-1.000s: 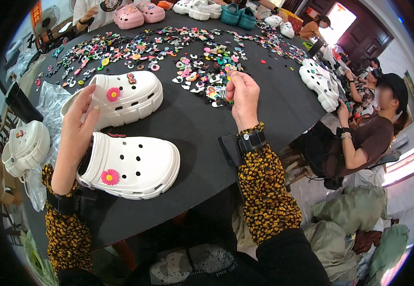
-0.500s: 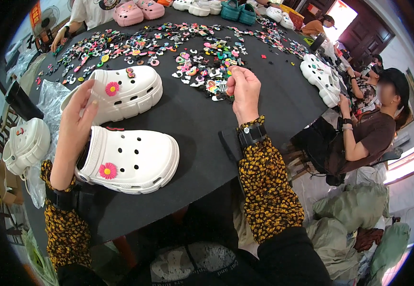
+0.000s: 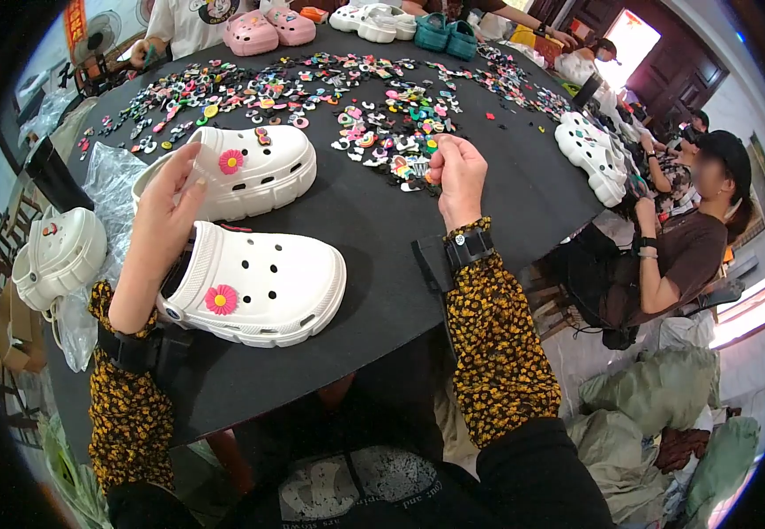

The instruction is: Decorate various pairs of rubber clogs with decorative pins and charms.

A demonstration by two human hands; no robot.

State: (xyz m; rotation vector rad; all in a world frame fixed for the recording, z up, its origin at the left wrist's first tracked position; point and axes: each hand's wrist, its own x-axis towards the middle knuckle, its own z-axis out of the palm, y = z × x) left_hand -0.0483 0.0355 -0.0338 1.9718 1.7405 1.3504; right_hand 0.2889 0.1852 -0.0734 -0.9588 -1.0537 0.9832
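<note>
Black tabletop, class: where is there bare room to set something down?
Bare tabletop: between the near white clog and right hand, and between that hand and the white clogs at the right edge. Crowded: the far side, strewn with charms, and the left, with the rear white clog, plastic wrap and left hand.

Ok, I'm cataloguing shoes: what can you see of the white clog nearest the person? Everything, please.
The white clog looks like foam or rubber, with a rounded toe, thick sole, dark holes on top and side slots. A pink flower charm with a yellow centre sits near the opening. It rests sole-down on the black table, toe pointing right. The left forearm partly hides its heel; whether they touch is unclear.
</note>
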